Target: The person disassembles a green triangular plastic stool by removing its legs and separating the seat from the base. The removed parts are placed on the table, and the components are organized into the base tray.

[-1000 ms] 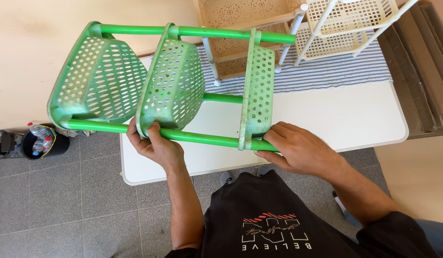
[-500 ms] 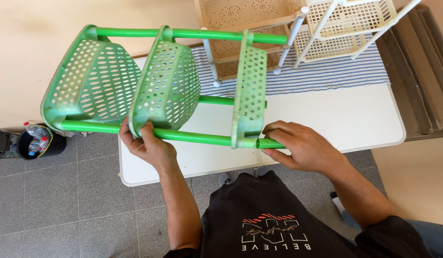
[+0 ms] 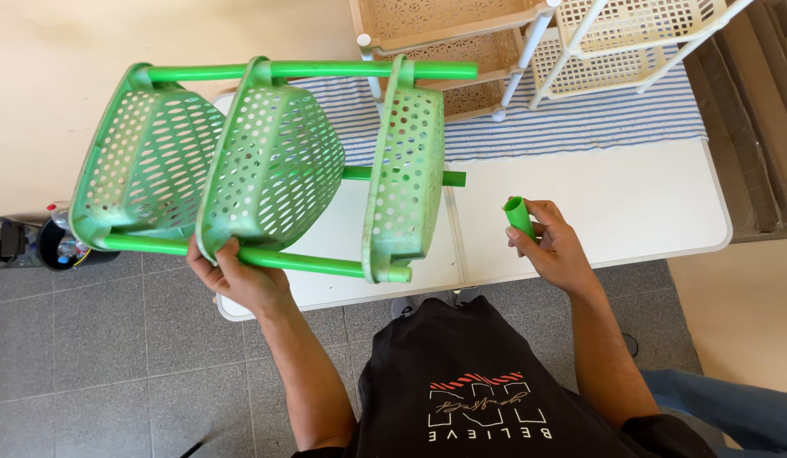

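The left hand (image 3: 241, 280) is wrapped around the near green pole of a green rack (image 3: 266, 170), fingers curled over it beside the middle basket; this grip holds the rack on its side above the bench (image 3: 631, 203). The right hand (image 3: 555, 250) is closed on a short green tube (image 3: 519, 216), held upright over the bench, apart from the rack.

The rack has three perforated green baskets, and three of its poles show. Two pale racks stand at the back of the bench: a beige rack (image 3: 436, 34) and a cream rack (image 3: 631, 38), both with white poles.

The bench is white, with a blue-striped cloth (image 3: 580, 119) under the pale racks. The floor is grey tile, the wall cream. A black bucket (image 3: 58, 246) of bottles sits on the floor at left.
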